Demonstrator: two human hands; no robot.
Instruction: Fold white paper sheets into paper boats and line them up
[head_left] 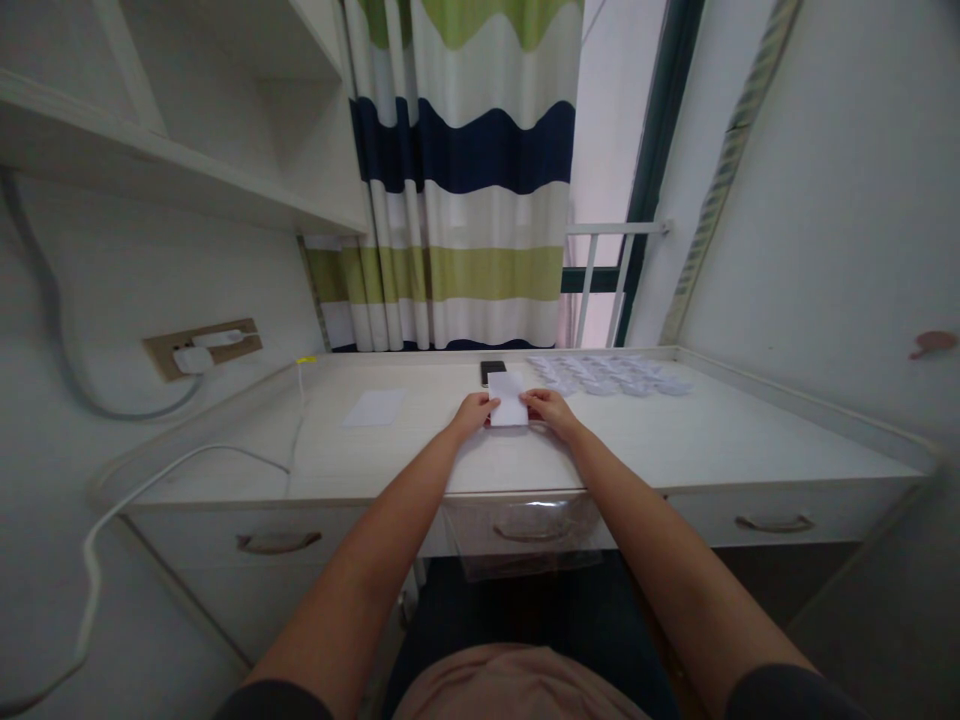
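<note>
Between my two hands, a small white sheet of paper (508, 400) is held upright just above the desk. My left hand (474, 412) pinches its left edge, while my right hand (550, 408) grips the right edge near the top. Behind the paper lies a small black object (492, 369), partly covered by it; its kind is unclear. To the left, a flat sheet of white paper (375, 408) rests on the desk. Rows of several small folded white paper pieces (607, 374) sit at the back right, beyond my right hand.
The white desk (720, 440) has a raised rim and drawers. Clear plastic (525, 540) hangs over its front edge. A white cable (195, 455) runs across the left side from the wall socket area (202, 347). A striped curtain (480, 220) hangs behind, and shelves (225, 150) overhang the left.
</note>
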